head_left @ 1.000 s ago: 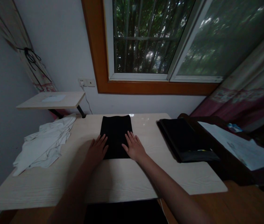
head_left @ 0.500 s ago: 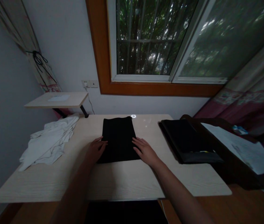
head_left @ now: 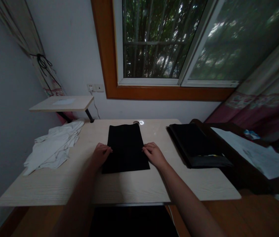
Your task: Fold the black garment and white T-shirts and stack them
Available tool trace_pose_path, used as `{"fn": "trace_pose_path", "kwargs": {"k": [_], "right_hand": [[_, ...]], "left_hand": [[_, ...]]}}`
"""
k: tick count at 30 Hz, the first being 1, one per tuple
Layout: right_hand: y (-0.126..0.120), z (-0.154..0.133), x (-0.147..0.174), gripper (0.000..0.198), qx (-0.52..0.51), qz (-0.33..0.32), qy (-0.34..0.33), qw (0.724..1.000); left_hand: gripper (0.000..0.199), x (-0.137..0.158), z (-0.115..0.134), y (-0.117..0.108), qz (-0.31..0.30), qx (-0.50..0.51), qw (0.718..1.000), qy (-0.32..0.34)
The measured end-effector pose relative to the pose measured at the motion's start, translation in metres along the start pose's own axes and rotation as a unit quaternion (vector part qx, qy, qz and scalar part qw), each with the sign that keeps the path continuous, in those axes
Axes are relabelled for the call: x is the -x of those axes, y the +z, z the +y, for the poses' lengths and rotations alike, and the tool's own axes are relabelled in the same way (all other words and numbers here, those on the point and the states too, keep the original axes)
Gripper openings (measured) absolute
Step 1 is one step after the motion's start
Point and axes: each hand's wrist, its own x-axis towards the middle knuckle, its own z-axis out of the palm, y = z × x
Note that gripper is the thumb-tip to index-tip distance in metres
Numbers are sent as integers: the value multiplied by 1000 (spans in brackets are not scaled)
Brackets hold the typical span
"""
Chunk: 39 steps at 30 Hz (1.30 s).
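Hands moved to sides of 1 black cloth (head_left: 126, 148), prob. pinching.

A home room – curtained window (head_left: 154, 42), wooden table (head_left: 119, 187), laundry – white clothes (head_left: 52, 148) heaped

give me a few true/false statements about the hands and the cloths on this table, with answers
1. The left hand is at the left edge of the folded black cloth. True.
2. The right hand rests on the white cloth. False: it is at the right edge of the black cloth; the white cloth lies apart, at the table's left side.
3. The white cloth is neatly folded. False: it lies crumpled.
4. A stack of dark folded items sits to the right of the black cloth. True.
5. The black cloth hangs over the near edge of the table. False: it lies flat, wholly on the tabletop.
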Motion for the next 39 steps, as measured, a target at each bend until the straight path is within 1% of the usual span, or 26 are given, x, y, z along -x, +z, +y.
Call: {"fn": "trace_pose_path", "kwargs": {"k": [5,9,12,16,18,20,23,25,27,31,39], "right_hand": [[-3,0,-2,36,-16,3,2,1000],[-6,2,-4,33,-46,36,21,998],[-5,4,-8,28,-54,61,21,996],[-2,9,-15,28,-54,58,12,997],[-1,11,-19,31,-41,53,7,998],[1,12,-21,35,-21,42,-4,999],[2,10,-25,38,16,-6,-34,999],[4,8,-26,38,38,-38,-52,997],[5,7,-27,37,53,-54,-58,995],[10,9,-28,32,67,-48,-39,996],[13,14,-28,32,66,-34,-20,997]], "left_hand": [[38,0,1,-3,-16,9,1000,15],[30,-2,-3,-4,31,-4,999,8],[22,-4,-8,0,70,-21,997,4],[32,-5,-17,8,91,-49,995,6],[38,-6,-21,12,77,-63,995,11],[39,-6,-23,15,51,-72,996,19],[38,-5,-24,17,13,-79,997,24],[38,-5,-24,17,2,-81,996,21],[38,-5,-23,18,0,-82,996,20],[37,-6,-24,18,-2,-83,996,17],[37,-7,-21,19,5,-91,996,14]]}}
